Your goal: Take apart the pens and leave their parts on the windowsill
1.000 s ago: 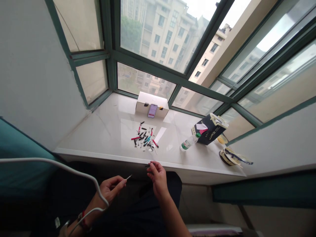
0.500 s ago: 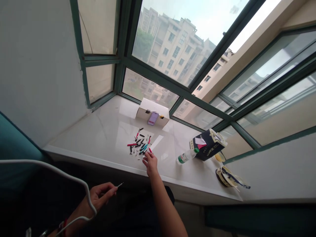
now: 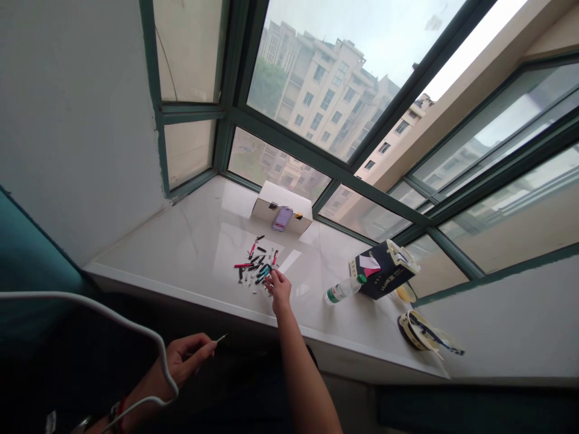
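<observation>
My left hand point(image 3: 190, 355) is low in front of the counter, pinching a thin pale piece with a fine tip point(image 3: 222, 339), like a pen nib or refill; the rest of it is hidden in the fingers. Over the right edge of a pile of loose pen parts point(image 3: 256, 265) is my right hand point(image 3: 281, 290), thumb and forefinger drawn together among the pieces. Whatever lies between those fingertips is too small to make out. Black, red and teal barrels and caps make up the pile, with small clear or silvery bits among them.
Behind the pile stands a white box point(image 3: 284, 202) with a purple card point(image 3: 282, 218) at its front. To the right are a clear bottle with a green cap point(image 3: 340, 290), a dark carton point(image 3: 389, 271) and a round tub point(image 3: 416, 331). A white cable point(image 3: 113, 310) crosses at left.
My right hand has shifted slightly up at the pile, and the red piece by its fingertips no longer shows. My left hand keeps its hold on the thin piece. The view has tilted slightly.
</observation>
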The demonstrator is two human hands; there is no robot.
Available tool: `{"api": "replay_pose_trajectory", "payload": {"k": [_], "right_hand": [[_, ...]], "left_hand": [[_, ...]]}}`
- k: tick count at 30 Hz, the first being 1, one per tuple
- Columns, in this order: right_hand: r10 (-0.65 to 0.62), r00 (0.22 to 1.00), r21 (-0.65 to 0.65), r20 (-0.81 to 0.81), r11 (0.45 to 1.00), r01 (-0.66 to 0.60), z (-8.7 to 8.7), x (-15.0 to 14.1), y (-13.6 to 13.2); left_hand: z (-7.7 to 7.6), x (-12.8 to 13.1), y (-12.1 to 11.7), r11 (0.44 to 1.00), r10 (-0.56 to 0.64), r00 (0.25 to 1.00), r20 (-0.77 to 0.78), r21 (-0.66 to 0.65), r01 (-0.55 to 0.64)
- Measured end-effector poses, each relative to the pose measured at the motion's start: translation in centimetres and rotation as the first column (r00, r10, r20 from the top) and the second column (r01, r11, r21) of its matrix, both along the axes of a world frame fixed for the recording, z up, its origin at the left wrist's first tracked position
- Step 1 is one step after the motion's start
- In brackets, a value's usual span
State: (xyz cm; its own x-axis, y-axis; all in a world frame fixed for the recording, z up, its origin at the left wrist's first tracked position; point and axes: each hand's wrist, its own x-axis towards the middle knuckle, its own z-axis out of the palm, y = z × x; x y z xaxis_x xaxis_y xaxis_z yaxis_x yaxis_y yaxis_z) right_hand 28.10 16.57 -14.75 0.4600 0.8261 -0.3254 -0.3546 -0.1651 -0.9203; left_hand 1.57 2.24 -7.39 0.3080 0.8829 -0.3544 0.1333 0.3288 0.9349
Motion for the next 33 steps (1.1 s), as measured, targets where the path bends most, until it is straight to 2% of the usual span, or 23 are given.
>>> {"api": "replay_pose_trajectory", "payload": {"k": [4,6,8,10,12,15,18,22,27,31,33], "right_hand": [[0.039,0.984,-0.037,0.174,0.999,-0.033,0.6,-0.6,-1.7],[0.030,0.967,-0.003,0.254,1.000,-0.030,1.3,-1.6,-3.9],[0.057,0.974,0.046,0.218,0.997,-0.068,2.3,-3.3,-7.1],[0.190,0.971,0.083,0.147,0.975,-0.204,3.8,-5.2,-10.8],[0.351,0.929,0.105,0.114,0.926,-0.362,5.3,-7.0,-14.0],[0.492,0.867,0.126,0.078,0.858,-0.498,7.2,-8.7,-17.1],[0.476,0.876,0.126,0.079,0.867,-0.482,7.8,-8.8,-18.0],[0.450,0.877,0.081,0.169,0.881,-0.467,7.8,-8.2,-17.7],[0.520,0.832,0.057,0.193,0.841,-0.538,8.4,-7.8,-17.1],[0.600,0.765,0.026,0.234,0.783,-0.622,9.1,-7.3,-16.6],[0.604,0.754,0.025,0.259,0.776,-0.630,9.5,-6.9,-16.3]], "left_hand": [[0.4,-0.1,-0.1,0.999,0.015,1.000,-0.010,0.035,-0.014],[0.5,-0.2,-0.1,0.998,0.031,0.999,-0.011,0.047,-0.030],[0.4,-0.4,-0.1,0.998,0.041,0.999,-0.011,0.045,-0.041],[0.2,-0.5,-0.1,0.999,0.043,0.999,-0.013,0.033,-0.043],[0.2,-0.3,-0.1,0.999,0.032,0.999,-0.004,0.006,-0.032],[0.6,0.2,-0.1,1.000,-0.010,0.999,0.037,-0.029,0.011],[1.2,0.9,-0.3,0.998,-0.058,0.996,0.063,-0.035,0.060],[1.3,1.3,-0.7,0.995,-0.101,0.993,0.063,0.001,0.101],[0.5,0.7,-1.0,0.992,-0.118,0.993,0.010,0.040,0.117],[0.1,0.3,-0.9,0.993,-0.116,0.993,-0.016,0.034,0.117],[0.0,0.3,-0.8,0.994,-0.108,0.994,-0.020,0.024,0.109]]}}
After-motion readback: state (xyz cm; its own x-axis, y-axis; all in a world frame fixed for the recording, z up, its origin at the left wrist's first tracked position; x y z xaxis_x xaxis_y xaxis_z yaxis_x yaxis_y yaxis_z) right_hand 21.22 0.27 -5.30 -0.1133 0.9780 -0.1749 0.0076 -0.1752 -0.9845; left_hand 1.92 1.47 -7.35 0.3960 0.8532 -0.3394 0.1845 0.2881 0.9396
